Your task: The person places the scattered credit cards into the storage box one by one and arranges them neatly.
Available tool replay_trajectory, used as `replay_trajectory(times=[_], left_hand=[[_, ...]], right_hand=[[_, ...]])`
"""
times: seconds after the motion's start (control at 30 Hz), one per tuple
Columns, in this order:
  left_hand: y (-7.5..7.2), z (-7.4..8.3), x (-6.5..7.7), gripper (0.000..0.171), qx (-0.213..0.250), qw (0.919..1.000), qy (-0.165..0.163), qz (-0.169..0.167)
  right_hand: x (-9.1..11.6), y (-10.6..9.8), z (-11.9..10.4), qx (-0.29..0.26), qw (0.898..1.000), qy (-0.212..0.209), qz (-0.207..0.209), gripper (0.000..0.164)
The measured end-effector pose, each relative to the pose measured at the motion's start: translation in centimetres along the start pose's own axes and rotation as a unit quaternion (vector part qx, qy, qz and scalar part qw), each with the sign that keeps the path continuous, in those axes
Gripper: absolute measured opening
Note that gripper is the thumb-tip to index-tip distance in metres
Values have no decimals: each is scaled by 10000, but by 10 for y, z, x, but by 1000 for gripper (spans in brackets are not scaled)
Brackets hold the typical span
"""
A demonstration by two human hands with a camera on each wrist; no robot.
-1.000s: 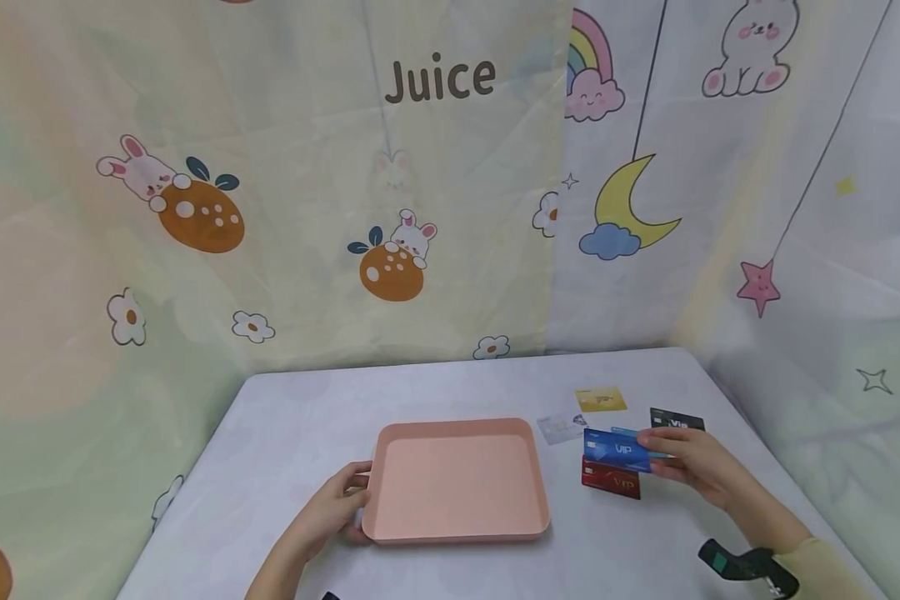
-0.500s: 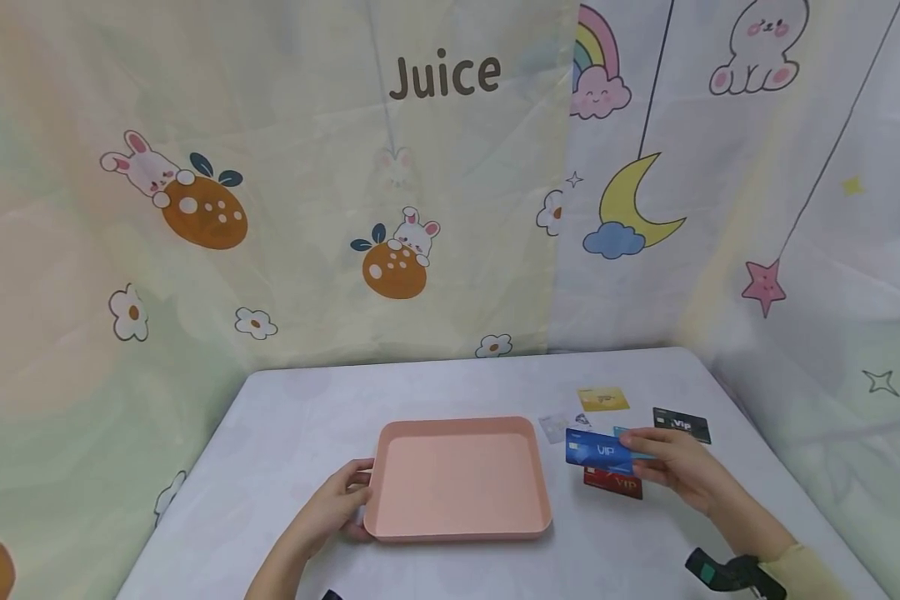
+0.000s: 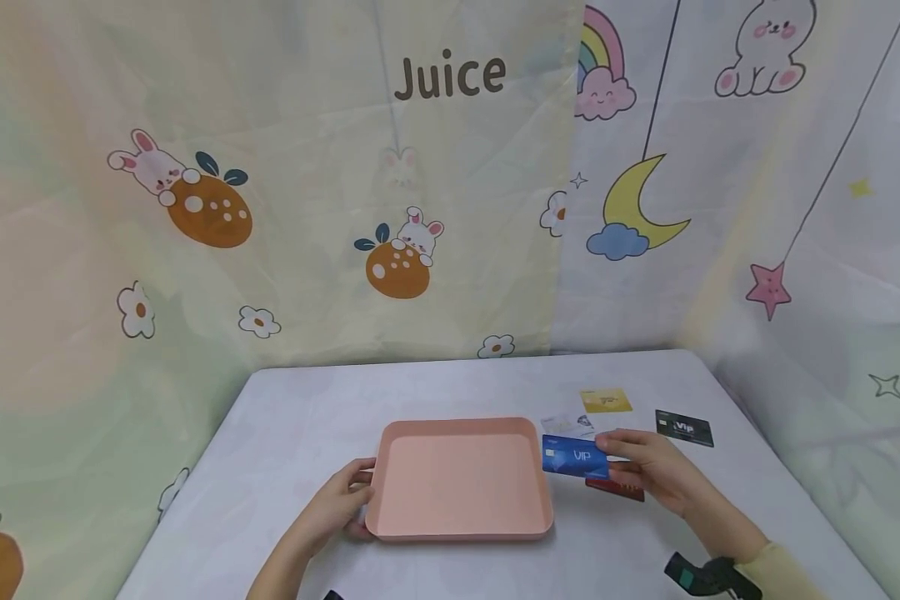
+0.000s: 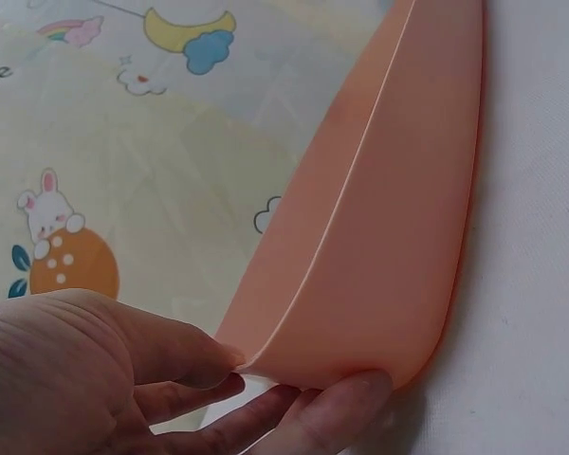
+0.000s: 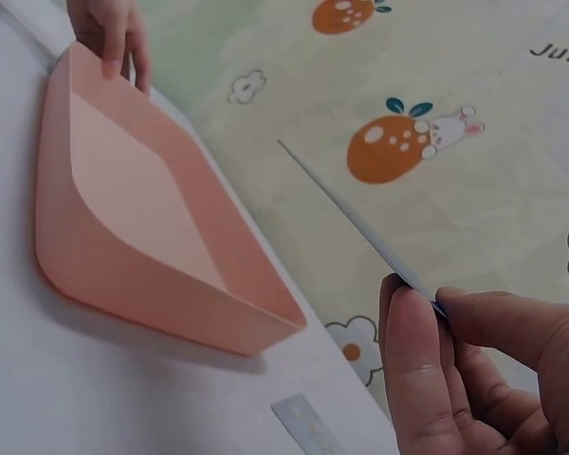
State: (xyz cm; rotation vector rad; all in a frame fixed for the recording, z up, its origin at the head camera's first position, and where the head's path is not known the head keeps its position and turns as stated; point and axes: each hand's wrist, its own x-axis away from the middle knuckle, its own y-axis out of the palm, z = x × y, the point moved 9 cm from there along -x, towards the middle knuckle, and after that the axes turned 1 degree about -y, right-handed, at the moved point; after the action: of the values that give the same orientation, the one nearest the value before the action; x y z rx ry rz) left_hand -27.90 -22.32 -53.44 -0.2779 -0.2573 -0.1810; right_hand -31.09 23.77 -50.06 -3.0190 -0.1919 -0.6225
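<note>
A blue VIP card (image 3: 574, 456) is pinched between the thumb and fingers of my right hand (image 3: 648, 468), raised by the right edge of a pink tray (image 3: 457, 479). The right wrist view shows that card (image 5: 360, 223) almost edge-on, apart from the tray wall (image 5: 142, 275). At the tray's left side, my left hand (image 3: 335, 502) grips the rim. Seen from the left wrist, the thumb of this left hand (image 4: 104, 370) lies on the rim and the fingers lie against the outer wall (image 4: 389, 246). Nothing lies inside the tray.
Several cards lie on the white table (image 3: 300, 417) at the right: a gold card (image 3: 606, 401), a pale silver card (image 3: 566, 424), a black VIP card (image 3: 684, 427), and a red card (image 3: 621, 488) partly hidden by my right hand. Printed cloth walls (image 3: 450, 183) stand behind.
My right hand has carried the blue card leftward, from above the red card to the tray's right edge. The black card is now fully uncovered. My left hand keeps its grip on the tray.
</note>
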Motion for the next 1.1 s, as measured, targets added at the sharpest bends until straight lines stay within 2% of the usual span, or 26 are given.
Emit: replay_trajectory(times=[0.5, 0.8, 1.1], left_hand=[[0, -1, 1, 52, -163, 9997, -52, 182], [2, 1, 2, 52, -120, 9999, -17, 28], [0, 1, 2, 53, -136, 9999, -36, 64]], right_hand=[[-4, 39, 1, -111, 9997, -7, -223, 58], [-9, 69, -2, -182, 9967, -285, -742, 60], [-14, 93, 0, -263, 9958, -284, -834, 61]])
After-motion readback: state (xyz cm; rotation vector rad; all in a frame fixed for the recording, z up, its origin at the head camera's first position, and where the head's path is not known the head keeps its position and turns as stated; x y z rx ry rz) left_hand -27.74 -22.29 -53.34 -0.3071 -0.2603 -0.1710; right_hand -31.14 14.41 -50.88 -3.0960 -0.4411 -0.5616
